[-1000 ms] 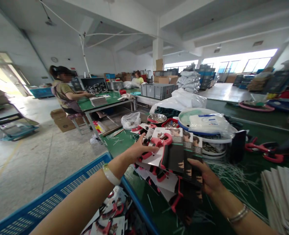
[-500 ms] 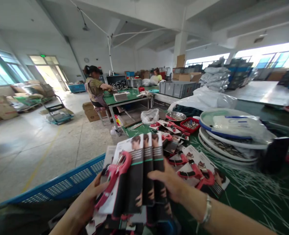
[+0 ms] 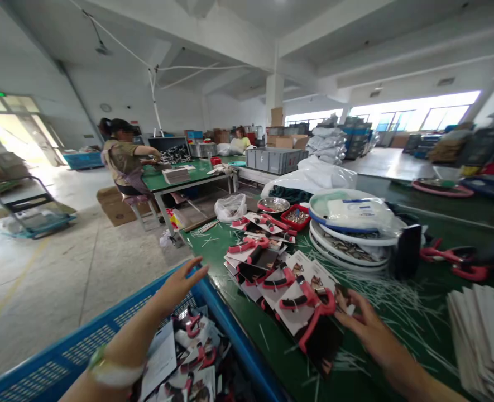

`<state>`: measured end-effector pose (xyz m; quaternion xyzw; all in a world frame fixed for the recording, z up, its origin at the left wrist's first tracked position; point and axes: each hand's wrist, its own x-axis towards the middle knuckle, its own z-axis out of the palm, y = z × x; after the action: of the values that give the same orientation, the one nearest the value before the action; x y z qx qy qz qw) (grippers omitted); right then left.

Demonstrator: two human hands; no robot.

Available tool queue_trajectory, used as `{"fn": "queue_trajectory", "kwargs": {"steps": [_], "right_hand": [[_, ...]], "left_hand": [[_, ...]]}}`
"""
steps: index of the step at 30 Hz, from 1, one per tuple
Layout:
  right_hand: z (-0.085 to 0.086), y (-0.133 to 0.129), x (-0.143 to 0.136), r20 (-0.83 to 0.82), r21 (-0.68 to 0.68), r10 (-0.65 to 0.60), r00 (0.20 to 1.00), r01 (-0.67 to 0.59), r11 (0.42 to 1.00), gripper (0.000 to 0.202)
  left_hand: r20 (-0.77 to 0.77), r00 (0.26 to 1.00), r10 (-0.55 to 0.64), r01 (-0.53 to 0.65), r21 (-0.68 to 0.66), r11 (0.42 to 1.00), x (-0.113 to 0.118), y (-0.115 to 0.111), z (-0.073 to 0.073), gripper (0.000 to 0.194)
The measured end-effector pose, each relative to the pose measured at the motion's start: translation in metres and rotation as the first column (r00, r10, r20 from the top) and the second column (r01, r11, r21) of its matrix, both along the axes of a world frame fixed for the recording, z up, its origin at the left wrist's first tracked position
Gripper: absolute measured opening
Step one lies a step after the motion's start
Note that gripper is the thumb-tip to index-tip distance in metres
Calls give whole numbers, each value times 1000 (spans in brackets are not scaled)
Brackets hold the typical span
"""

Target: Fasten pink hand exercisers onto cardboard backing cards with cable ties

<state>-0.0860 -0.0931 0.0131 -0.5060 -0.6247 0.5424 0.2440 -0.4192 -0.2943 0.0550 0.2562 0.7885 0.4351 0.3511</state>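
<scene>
Pink-and-black plier-like tools on printed cards [image 3: 299, 301] lie in an overlapping pile on the green table. At the pile's near right edge is my right hand [image 3: 370, 324], with its thumb and fingers about the edge of a card. My left hand [image 3: 183, 282] is held above the rim of the blue basket [image 3: 225, 321]. Its fingers are spread and nothing is in them. Inside the basket lie several more carded tools [image 3: 198, 357], partly hidden by my left forearm.
Thin white strips [image 3: 397, 298] are scattered over the green table [image 3: 259, 335]. Stacked round trays [image 3: 351, 237], a red bin of small metal parts [image 3: 296, 216] and a stack of cards [image 3: 476, 340] stand around the pile. A co-worker [image 3: 123, 156] sits at another table.
The carded tools that both hands held are out of my hands. My left hand has opened over the basket, and my right hand has moved right to the pile. The view has swung right.
</scene>
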Motion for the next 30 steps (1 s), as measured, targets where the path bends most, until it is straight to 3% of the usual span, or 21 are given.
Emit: {"fn": "queue_trajectory", "kwargs": {"steps": [2,4,8,12,17,20,24,27,30], "right_hand": [[-8,1,15,27,-179,-19,999,24,984,97],[-12,-3,15,-13,-261,-32,999,27,965,99],[-10,-2,-1,-114,-322,-111,987,69,944,102],[-7,11,-14,-176,-387,-181,968,101,916,113],[-8,18,-29,-291,-448,-233,928,83,890,120],[-11,24,-39,-240,-326,-88,967,5,945,115],[-20,37,-44,-18,-33,118,993,-119,992,121],[-26,41,-39,125,107,90,988,-104,989,124],[-28,36,-33,97,108,39,995,-50,993,130]], "left_hand": [[-56,996,-64,60,-72,996,-17,56,9,81],[-52,994,-99,92,-123,988,-30,94,9,81],[42,985,-170,175,-267,948,-41,125,-3,77],[53,982,-181,189,-258,948,-42,125,-14,87],[138,965,-222,244,-169,955,-29,107,-22,89],[237,937,-258,292,-122,949,-20,99,-23,82],[325,912,-248,298,-111,948,-23,98,-26,68],[279,936,-212,265,-166,950,-29,102,-28,61],[290,928,-235,291,-165,942,-26,105,-28,50]]}}
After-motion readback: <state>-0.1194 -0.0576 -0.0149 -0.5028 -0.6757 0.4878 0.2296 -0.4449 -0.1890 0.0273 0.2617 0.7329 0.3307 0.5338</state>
